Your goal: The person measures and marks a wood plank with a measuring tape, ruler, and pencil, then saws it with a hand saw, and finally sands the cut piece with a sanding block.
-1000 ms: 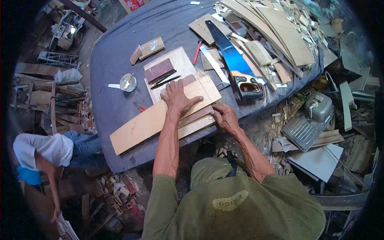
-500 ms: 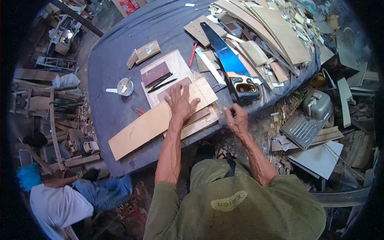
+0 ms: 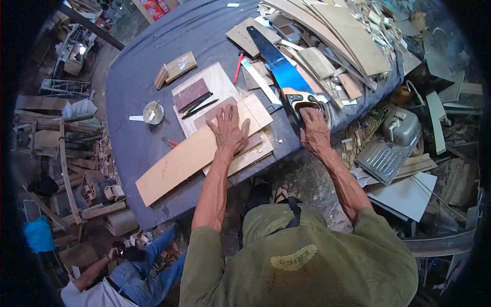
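My left hand [image 3: 229, 130] lies with fingers spread on a long, pale wooden board [image 3: 174, 166], which slants across smaller pieces of plywood at the table's front edge. At the handle of a handsaw [image 3: 282, 66] with a blue blade, my right hand [image 3: 314, 129] has its fingers curled into the grip; the fingertips are partly hidden. The saw lies flat, blade pointing away from me. Beyond the left hand, a dark red sanding sheet or block [image 3: 191, 94] and black pens [image 3: 198, 106] rest on a plywood piece [image 3: 217, 77].
A cup [image 3: 153, 113] stands on the dark-covered table [image 3: 130, 77], near a red-handled tool [image 3: 170, 143]. Wood offcuts [image 3: 353, 41] pile up at the right. A red pencil or marker [image 3: 238, 68] lies left of the saw. Another person [image 3: 138, 273] is at lower left, a metal sink [image 3: 391, 146] at right.
My right hand has moved up and right from the table edge onto the saw handle. My left hand stays on the board. The other person has shifted right and lower in view.
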Demonstrator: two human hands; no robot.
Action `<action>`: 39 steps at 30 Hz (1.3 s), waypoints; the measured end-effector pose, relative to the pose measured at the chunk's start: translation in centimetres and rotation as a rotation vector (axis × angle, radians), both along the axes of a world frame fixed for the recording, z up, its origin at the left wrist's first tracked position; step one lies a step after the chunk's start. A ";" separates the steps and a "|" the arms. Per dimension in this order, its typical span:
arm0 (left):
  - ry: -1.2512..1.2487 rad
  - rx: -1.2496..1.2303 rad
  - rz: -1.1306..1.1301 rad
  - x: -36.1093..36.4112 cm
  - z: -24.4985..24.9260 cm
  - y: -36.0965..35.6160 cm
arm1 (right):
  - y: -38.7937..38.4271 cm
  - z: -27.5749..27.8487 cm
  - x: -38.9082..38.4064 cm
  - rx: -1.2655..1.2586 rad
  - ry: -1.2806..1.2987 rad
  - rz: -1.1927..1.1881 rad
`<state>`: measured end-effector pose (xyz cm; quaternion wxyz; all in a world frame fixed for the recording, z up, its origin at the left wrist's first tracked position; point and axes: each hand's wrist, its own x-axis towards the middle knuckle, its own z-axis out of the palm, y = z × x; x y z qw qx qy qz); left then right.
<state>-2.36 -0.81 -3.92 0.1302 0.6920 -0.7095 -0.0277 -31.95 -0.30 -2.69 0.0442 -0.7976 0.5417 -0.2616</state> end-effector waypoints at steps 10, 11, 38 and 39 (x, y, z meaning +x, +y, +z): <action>-0.036 0.015 -0.051 0.6 0.9 0.6 | -3.0 -2.1 -0.2 0.049 0.112 0.025; -0.040 0.021 -0.052 0.8 0.8 0.7 | -3.3 -2.1 -0.2 0.050 0.127 0.020; 0.102 -0.108 -0.093 0.6 0.0 -0.3 | 6.2 7.6 3.6 0.137 -0.951 -0.315; 0.100 -0.114 -0.100 0.7 0.0 -0.3 | 7.3 7.4 3.2 0.151 -0.946 -0.330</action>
